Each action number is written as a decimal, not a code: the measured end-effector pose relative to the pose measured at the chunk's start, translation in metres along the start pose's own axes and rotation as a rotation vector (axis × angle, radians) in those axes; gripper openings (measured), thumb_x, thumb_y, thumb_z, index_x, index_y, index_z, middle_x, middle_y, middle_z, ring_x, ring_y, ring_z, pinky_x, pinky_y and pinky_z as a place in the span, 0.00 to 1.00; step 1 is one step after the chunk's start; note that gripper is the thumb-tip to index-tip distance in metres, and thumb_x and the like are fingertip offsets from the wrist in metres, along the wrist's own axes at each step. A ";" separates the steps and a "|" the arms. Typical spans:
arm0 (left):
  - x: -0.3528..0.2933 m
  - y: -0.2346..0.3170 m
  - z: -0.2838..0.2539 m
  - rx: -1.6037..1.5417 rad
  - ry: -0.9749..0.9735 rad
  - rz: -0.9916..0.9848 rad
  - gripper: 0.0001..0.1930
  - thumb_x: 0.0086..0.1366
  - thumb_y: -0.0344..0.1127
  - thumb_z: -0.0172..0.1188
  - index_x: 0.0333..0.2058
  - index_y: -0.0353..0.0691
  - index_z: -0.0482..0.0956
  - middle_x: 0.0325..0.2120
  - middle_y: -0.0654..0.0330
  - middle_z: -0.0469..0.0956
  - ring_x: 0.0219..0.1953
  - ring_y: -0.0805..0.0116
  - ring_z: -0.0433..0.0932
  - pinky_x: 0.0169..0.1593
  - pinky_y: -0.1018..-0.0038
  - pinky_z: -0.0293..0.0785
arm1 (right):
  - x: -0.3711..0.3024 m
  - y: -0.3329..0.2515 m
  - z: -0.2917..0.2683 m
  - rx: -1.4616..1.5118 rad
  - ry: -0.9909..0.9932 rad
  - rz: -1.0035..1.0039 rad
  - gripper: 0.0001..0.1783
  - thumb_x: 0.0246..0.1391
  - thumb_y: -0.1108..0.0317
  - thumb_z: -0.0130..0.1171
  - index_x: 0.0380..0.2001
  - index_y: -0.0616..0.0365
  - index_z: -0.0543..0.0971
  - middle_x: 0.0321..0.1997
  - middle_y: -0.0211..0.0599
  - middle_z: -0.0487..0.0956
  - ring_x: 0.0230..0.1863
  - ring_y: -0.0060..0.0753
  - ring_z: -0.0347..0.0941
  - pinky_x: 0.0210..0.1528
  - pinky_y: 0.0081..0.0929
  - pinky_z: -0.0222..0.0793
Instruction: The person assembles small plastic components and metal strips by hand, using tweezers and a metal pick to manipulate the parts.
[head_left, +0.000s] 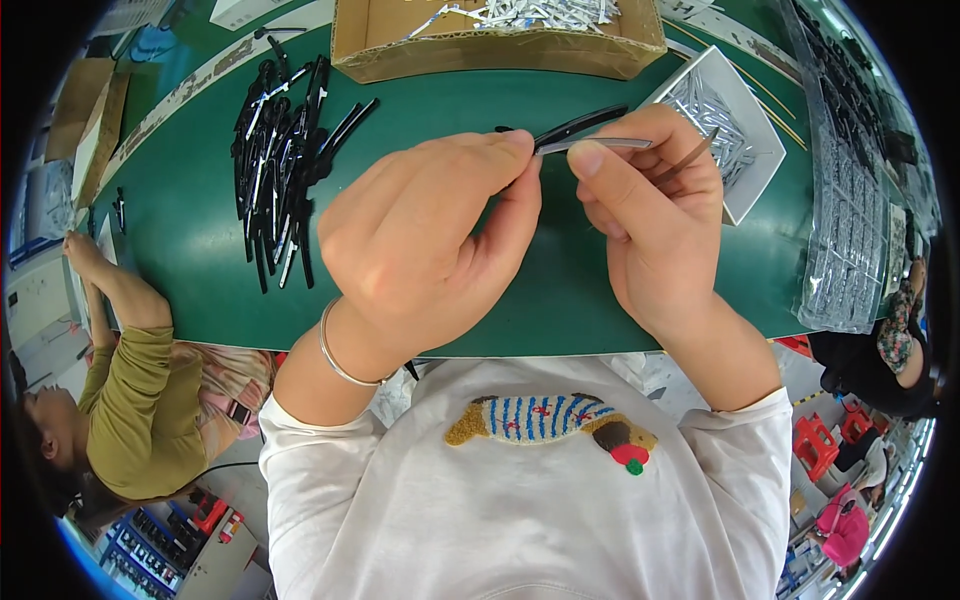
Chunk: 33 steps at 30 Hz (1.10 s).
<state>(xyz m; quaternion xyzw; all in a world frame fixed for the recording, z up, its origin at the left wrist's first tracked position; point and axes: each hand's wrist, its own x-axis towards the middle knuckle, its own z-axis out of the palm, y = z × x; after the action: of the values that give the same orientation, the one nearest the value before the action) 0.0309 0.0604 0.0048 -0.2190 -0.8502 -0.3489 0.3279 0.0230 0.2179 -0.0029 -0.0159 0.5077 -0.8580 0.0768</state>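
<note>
Above the green table, my left hand is closed in a pinch on a slim, curved, glossy black strip; its near end is hidden by my fingers. My right hand faces it, thumb and fingertips closed on a thin silvery-white strip. This pale strip runs along just below the black one and reaches my left fingertips; whether the two are joined, I cannot tell. A thin, pointed, brownish tool also sticks out from between my right fingers, its kind unclear.
Black strips like the held one lie in a pile on the left of the table. A cardboard box with pale pieces stands at the back. Behind my right hand is a white box of silvery strips. Clear plastic trays lie far right. A person sits at left.
</note>
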 end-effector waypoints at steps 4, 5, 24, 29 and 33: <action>0.000 0.001 -0.001 -0.012 -0.011 -0.002 0.09 0.44 0.16 0.68 0.26 0.30 0.79 0.25 0.54 0.82 0.27 0.69 0.82 0.32 0.79 0.77 | 0.003 0.005 -0.002 -0.045 0.002 -0.070 0.07 0.51 0.78 0.61 0.32 0.57 0.75 0.26 0.27 0.76 0.17 0.11 0.58 0.18 0.12 0.49; 0.000 0.001 -0.001 -0.027 -0.018 -0.003 0.09 0.44 0.16 0.68 0.26 0.29 0.79 0.26 0.54 0.82 0.27 0.69 0.82 0.33 0.79 0.78 | 0.004 0.006 -0.003 -0.033 -0.010 -0.078 0.07 0.51 0.78 0.60 0.33 0.57 0.74 0.26 0.27 0.76 0.17 0.11 0.58 0.18 0.12 0.49; -0.004 0.004 -0.003 -0.305 -0.050 -0.225 0.12 0.47 0.14 0.66 0.32 0.24 0.78 0.30 0.51 0.80 0.31 0.69 0.80 0.37 0.78 0.76 | -0.002 -0.003 -0.002 -0.049 -0.044 -0.100 0.05 0.52 0.76 0.56 0.33 0.60 0.71 0.22 0.30 0.71 0.18 0.14 0.57 0.20 0.15 0.52; -0.004 0.002 -0.005 -0.258 -0.070 -0.150 0.12 0.46 0.13 0.66 0.32 0.24 0.78 0.29 0.51 0.80 0.30 0.69 0.80 0.37 0.77 0.77 | -0.001 -0.001 -0.003 -0.130 -0.089 -0.129 0.06 0.53 0.76 0.56 0.34 0.60 0.70 0.23 0.31 0.72 0.19 0.14 0.58 0.21 0.14 0.53; -0.004 0.000 -0.006 -0.246 -0.047 -0.113 0.12 0.45 0.13 0.66 0.31 0.25 0.78 0.28 0.51 0.81 0.30 0.68 0.80 0.37 0.77 0.77 | -0.002 0.000 -0.002 -0.135 -0.091 -0.131 0.06 0.53 0.76 0.56 0.35 0.60 0.70 0.24 0.31 0.72 0.19 0.14 0.58 0.21 0.15 0.53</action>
<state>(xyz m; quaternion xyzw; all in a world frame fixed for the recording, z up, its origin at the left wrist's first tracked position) 0.0356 0.0558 0.0053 -0.2175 -0.8194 -0.4631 0.2583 0.0245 0.2197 -0.0035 -0.0932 0.5584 -0.8232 0.0424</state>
